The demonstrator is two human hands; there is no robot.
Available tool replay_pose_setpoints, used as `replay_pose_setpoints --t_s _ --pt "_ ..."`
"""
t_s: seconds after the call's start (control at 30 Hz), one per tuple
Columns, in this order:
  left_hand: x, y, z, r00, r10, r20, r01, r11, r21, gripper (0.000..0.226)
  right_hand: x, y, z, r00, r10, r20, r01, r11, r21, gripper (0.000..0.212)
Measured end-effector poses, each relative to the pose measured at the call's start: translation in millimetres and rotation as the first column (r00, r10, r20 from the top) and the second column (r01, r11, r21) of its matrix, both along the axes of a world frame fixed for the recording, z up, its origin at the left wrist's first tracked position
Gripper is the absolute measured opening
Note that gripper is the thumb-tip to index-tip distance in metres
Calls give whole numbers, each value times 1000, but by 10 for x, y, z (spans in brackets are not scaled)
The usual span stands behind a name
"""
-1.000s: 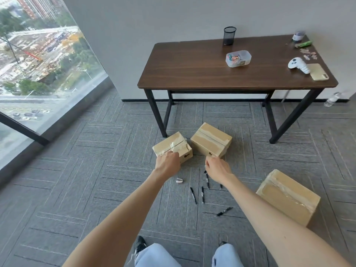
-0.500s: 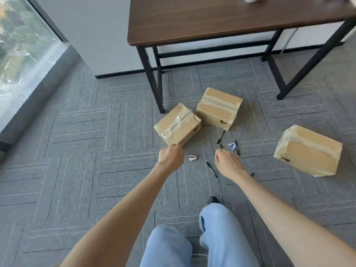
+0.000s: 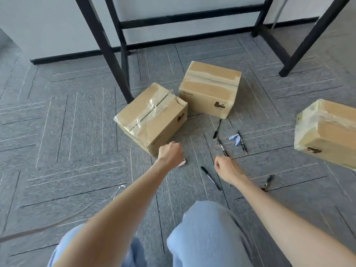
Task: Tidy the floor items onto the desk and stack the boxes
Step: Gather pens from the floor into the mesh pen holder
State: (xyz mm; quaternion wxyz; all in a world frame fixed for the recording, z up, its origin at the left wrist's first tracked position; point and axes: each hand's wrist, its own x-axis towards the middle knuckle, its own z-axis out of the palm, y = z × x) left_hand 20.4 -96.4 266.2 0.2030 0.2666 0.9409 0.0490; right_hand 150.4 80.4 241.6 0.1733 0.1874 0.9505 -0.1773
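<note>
Three cardboard boxes (image 3: 152, 118) (image 3: 210, 89) (image 3: 327, 132) are on the carpet (image 3: 57, 132). Four black pens (image 3: 217, 129) (image 3: 221, 146) (image 3: 241, 141) (image 3: 210, 177) I can count surely; a fifth dark object (image 3: 267, 183) is too blurred to name. There is one blue clip (image 3: 235, 138) and one small white piece (image 3: 182, 162), half hidden. Two hands: left hand (image 3: 170, 154), right hand (image 3: 227, 168).
</note>
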Motion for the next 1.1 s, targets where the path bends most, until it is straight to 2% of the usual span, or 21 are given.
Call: replay_pose_setpoints --t_s 0.13,0.2,0.4,0.5,0.67,0.87,0.97,1.1 --pt "-126 244 -1005 999 -43 -11 44 999 20 19 -119 116 -981 1000 -23 7 23 1000 -13 8" --pt "-177 336 -1401 998 -64 -19 65 997 33 19 -178 138 -1380 999 -30 17 31 999 -24 15" --pt "-163 548 -2083 993 -114 -5 114 990 83 21 -80 141 -2116 997 -4 73 2 1000 28 36" --pt "-133 677 -2183 989 -147 -12 148 985 83 23 -4 160 -2209 998 -57 35 56 998 21 43" --pt "-70 1029 -2225 979 -204 -22 205 974 93 24 51 342 -2182 964 -258 -55 262 963 61 31" --pt "-37 1401 -2307 968 -249 -36 252 957 141 24 52 583 -2298 962 -270 -49 274 951 144 42" --pt "-52 1557 -2380 974 -222 -54 228 957 178 27 30 664 -2322 964 -264 -33 266 956 126 42" --pt "-164 1844 -2492 993 -80 -88 104 943 317 34 15 847 -2276 926 -364 -95 372 924 89 32"
